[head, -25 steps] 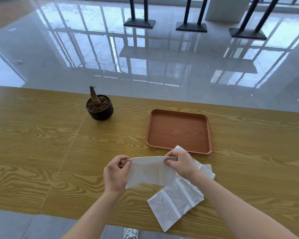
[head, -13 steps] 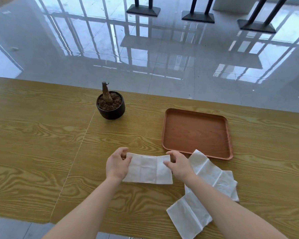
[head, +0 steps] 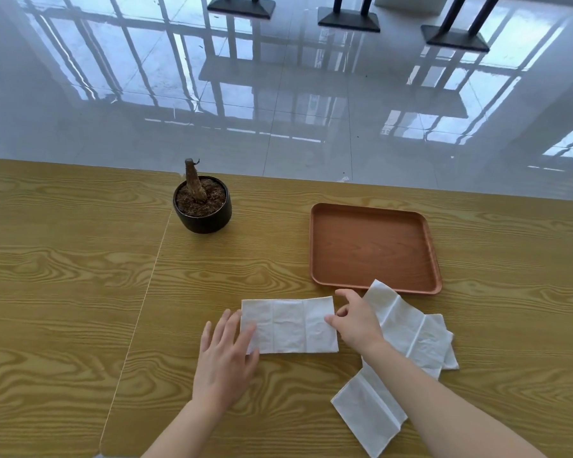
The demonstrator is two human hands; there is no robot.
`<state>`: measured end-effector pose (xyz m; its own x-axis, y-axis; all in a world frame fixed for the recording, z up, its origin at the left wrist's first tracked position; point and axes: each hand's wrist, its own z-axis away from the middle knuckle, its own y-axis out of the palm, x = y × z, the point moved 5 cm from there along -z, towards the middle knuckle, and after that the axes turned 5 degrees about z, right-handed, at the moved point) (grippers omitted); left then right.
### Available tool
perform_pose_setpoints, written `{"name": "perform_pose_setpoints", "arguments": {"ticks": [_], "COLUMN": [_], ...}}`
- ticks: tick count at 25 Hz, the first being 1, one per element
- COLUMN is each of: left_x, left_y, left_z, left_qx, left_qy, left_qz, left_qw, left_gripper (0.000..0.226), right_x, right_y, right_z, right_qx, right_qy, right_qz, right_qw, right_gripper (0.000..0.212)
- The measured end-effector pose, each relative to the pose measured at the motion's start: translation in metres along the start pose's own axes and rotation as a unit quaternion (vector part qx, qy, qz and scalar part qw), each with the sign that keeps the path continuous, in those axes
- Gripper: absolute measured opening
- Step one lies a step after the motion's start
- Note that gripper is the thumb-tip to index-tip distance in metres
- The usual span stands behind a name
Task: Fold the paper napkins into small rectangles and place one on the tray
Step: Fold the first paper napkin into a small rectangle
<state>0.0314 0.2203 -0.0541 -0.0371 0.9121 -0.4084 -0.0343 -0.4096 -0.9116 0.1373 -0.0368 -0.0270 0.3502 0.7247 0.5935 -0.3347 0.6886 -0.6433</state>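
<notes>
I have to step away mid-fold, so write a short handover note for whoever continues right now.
Left hand: open, fingers flat on the left end of the napkin strip.
Right hand: thumb at the strip's right edge; pinching or only touching, unclear.
Spare napkins: unfolded on the table, under the right forearm.
Tray: nothing on it.
Done: one napkin folded to a long strip, lying flat.
Left: fold the strip into a small rectangle, fold the spares, set one on the tray.
</notes>
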Motion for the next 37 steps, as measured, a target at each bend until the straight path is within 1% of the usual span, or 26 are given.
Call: {"name": "perform_pose_setpoints", "arguments": {"ticks": [3,6,8,9,10,11,12,14,16,17,18,20,23,26,30,32,34,36,37], "left_x": [0.010,0.015,0.015,0.015,0.015,0.015,0.015,0.014,0.014,0.014,0.014,0.015,0.014,0.011,0.007,0.002,-0.010,-0.024,-0.031], "left_y": [0.015,0.021,0.024,0.024,0.024,0.024,0.024,0.024,0.024,0.024,0.024,0.023,0.023,0.024,0.022,0.018,0.014,0.012,0.012], "left_z": [0.008,0.011,0.011,0.011,0.011,0.011,0.011,0.011,0.012,0.012,0.012,0.011,0.013,0.017,0.017,0.015,0.013,0.011,0.010], "left_qx": [0.024,0.032,0.034,0.034,0.033,0.032,0.034,0.036,0.035,0.035,0.033,0.031,0.034,0.031,0.037,0.027,0.020,0.016,0.014], "left_qy": [0.025,0.034,0.034,0.034,0.033,0.031,0.031,0.032,0.032,0.031,0.029,0.027,0.003,-0.036,-0.047,-0.045,-0.025,-0.010,-0.009], "left_qz": [-0.029,-0.046,-0.050,-0.049,-0.047,-0.046,-0.045,-0.046,-0.044,-0.041,-0.037,-0.034,-0.038,-0.050,-0.060,-0.049,-0.031,-0.021,-0.020], "left_qw": [0.999,0.998,0.998,0.998,0.998,0.998,0.998,0.998,0.998,0.998,0.998,0.999,0.999,0.998,0.996,0.997,0.999,1.000,1.000], "left_gripper": [0.056,0.060,0.060,0.060,0.060,0.060,0.061,0.062,0.063,0.064,0.065,0.066,0.071,0.075,0.074,0.072,0.064,0.053,0.049], "right_x": [0.009,0.026,0.037,0.041,0.043,0.044,0.044,0.046,0.045,0.043,0.040,0.034,0.026,0.015,0.013,0.012,0.009,0.008,0.011], "right_y": [0.002,0.011,0.021,0.025,0.026,0.025,0.024,0.026,0.035,0.040,0.043,0.044,0.044,0.053,0.050,0.050,0.057,0.062,0.059], "right_z": [0.003,0.012,0.019,0.022,0.024,0.025,0.026,0.025,0.022,0.021,0.019,0.016,0.024,0.042,0.058,0.061,0.069,0.074,0.070], "right_qx": [-0.008,0.009,0.045,0.056,0.053,0.041,0.027,0.030,0.063,0.083,0.098,0.106,0.069,0.038,-0.031,-0.033,-0.017,0.010,0.010], "right_qy": [-0.005,-0.039,-0.066,-0.084,-0.114,-0.154,-0.199,-0.296,-0.381,-0.407,-0.418,-0.414,-0.384,-0.325,-0.336,-0.319,-0.317,-0.321,-0.318], "right_qz": [-0.013,-0.075,-0.114,-0.105,-0.068,-0.007,0.062,0.193,0.297,0.334,0.361,0.398,0.427,0.424,0.371,0.363,0.362,0.348,0.325], "right_qw": [1.000,0.996,0.990,0.989,0.990,0.987,0.978,0.935,0.874,0.846,0.827,0.812,0.816,0.844,0.865,0.875,0.876,0.881,0.890], "right_gripper": [0.056,0.051,0.039,0.030,0.021,0.014,0.014,0.023,0.033,0.038,0.041,0.045,0.046,0.051,0.037,0.036,0.034,0.026,0.021]}}
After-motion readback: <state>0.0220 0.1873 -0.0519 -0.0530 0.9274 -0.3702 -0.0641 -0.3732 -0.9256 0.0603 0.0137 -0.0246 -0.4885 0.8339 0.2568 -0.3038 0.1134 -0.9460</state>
